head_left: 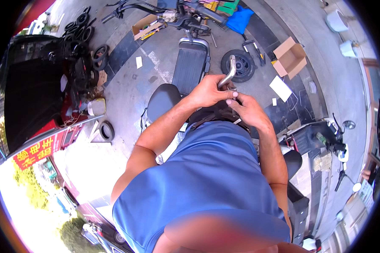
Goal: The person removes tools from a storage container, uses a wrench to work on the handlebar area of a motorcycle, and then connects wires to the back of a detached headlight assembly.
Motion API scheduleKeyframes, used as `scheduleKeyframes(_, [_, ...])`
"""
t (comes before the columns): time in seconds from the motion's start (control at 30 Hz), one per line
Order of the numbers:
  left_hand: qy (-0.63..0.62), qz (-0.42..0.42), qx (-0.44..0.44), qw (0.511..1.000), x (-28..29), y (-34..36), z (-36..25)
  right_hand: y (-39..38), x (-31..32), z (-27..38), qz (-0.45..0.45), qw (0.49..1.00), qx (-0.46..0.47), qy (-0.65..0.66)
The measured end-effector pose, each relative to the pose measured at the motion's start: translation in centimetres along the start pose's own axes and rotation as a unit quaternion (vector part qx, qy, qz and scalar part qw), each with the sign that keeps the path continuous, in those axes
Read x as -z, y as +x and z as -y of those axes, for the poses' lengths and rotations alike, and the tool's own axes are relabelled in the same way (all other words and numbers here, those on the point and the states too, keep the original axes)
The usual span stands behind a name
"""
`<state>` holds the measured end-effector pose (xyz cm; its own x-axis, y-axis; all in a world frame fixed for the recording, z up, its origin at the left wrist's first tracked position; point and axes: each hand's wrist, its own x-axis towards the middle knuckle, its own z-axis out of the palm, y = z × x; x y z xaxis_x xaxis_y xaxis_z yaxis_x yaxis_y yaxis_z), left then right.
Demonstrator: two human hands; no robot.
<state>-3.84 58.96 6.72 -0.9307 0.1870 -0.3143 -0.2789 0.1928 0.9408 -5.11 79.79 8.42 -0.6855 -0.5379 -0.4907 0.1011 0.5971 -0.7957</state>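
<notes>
My left hand [211, 90] grips a bent silver metal tube [230, 69] that rises above it, held at waist height over the black seat area of a scooter. My right hand [245, 107] is curled close beside it at the tube's lower end, its fingers around something small that I cannot make out. The scooter's grey seat [162, 101] lies left of my hands, with its ribbed black footboard [188, 63] beyond and handlebars [185, 17] at the top.
A loose wheel [236, 64] lies ahead-right near an open cardboard box [288, 59] and white sheet [280, 87]. Several tyres [101, 57] and a red vehicle with raised dark lid [33, 92] stand left. Another scooter [316, 139] stands right.
</notes>
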Motion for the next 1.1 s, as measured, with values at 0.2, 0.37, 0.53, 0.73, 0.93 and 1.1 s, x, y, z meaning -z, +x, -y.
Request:
scheduleKeyframes(0.2, [-0.009,-0.377,-0.023,0.926,8.6,3.2,4.6,5.0,0.8,-5.1,-0.089,0.994,0.0,0.061])
scheduleKeyframes(0.37, [0.124,-0.56,-0.046,0.818,21.6,9.7,7.4,4.2,3.1,-16.8,-0.198,0.949,-0.222,0.102])
scheduleKeyframes(0.53, [0.189,-0.553,-0.034,0.811,27.7,15.9,9.3,0.0,2.5,-24.4,-0.261,0.898,-0.321,0.152])
scheduleKeyframes(0.73, [0.212,-0.557,-0.034,0.802,29.1,19.1,12.0,-4.0,-0.3,-24.5,-0.295,0.817,-0.422,0.26])
scheduleKeyframes(0.93, [0.176,-0.557,-0.07,0.809,29.4,19.6,13.5,-5.2,-2.2,-24.2,-0.28,0.777,-0.503,0.255])
scheduleKeyframes(1.1, [0.187,-0.558,-0.063,0.806,28.4,19.6,12.6,-4.6,-2.8,-23.9,-0.312,0.79,-0.449,0.278])
